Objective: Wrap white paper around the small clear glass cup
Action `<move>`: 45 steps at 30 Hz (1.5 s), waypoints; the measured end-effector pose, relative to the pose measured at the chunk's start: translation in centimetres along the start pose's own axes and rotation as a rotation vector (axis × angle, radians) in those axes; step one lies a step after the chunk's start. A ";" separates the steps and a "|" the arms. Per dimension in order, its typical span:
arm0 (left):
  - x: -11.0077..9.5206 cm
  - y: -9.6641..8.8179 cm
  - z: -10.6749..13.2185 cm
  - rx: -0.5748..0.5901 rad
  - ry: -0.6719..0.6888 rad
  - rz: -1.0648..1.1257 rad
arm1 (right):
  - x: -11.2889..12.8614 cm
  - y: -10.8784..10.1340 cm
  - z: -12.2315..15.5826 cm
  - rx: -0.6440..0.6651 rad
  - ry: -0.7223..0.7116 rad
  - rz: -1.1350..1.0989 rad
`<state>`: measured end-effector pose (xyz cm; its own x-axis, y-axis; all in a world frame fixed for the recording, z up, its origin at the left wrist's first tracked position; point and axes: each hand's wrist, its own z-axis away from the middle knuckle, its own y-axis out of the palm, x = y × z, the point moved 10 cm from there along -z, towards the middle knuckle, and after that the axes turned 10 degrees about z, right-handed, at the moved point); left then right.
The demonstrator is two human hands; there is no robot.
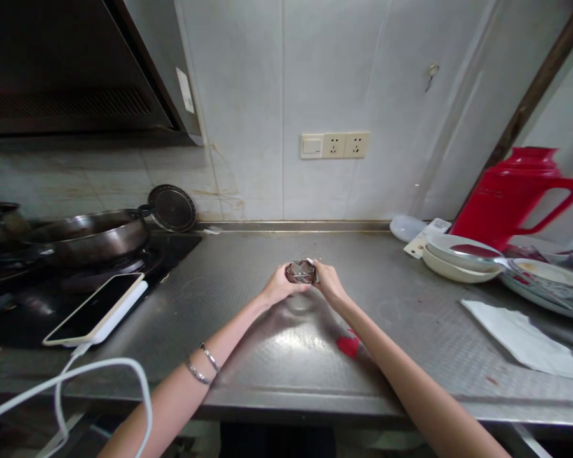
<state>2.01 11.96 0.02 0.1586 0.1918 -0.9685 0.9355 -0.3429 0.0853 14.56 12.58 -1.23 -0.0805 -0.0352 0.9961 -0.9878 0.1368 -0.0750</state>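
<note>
Over the middle of the steel counter (pixel 286 375), both hands hold a small dark brown dish (pixel 300 272). It looks like see-through glass with a faceted rim, much like an ashtray. My left hand (pixel 281 282) is closed round its left side, thumb along the near edge. From the right, my right hand (pixel 328 278) grips the other side. A small white bit, perhaps tissue, shows by the right fingertips. Partly behind my right forearm lies a red thing (pixel 347 345), its kind unclear.
Left, a phone (pixel 95 310) with a white cable lies by the stove, near a steel pan (pixel 95 235) and a round dark lid (pixel 172 208). Right stand a red thermos jug (pixel 516 197), stacked bowls (pixel 458 270), and a white paper sheet (pixel 525 337). Wall sockets (pixel 345 145) are behind.
</note>
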 end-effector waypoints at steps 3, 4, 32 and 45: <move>0.3 -0.5 -0.1 -0.047 0.030 -0.116 | 0.2 0.2 0.3 0.002 0.012 -0.014; 0.1 -1.0 0.0 -0.101 0.058 -0.186 | 0.3 0.2 0.5 0.003 0.007 -0.010; -5.1 -6.9 0.2 -0.347 0.299 -0.569 | 0.9 1.3 0.7 0.161 -0.274 0.499; -5.1 -2.6 0.3 0.026 0.268 -0.465 | 5.0 0.8 2.2 0.439 -0.398 0.374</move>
<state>-1.26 11.64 4.64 -0.1928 0.5555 -0.8088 0.9184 -0.1881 -0.3481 13.09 10.30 3.57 -0.3859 -0.4349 0.8136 -0.8398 -0.1995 -0.5049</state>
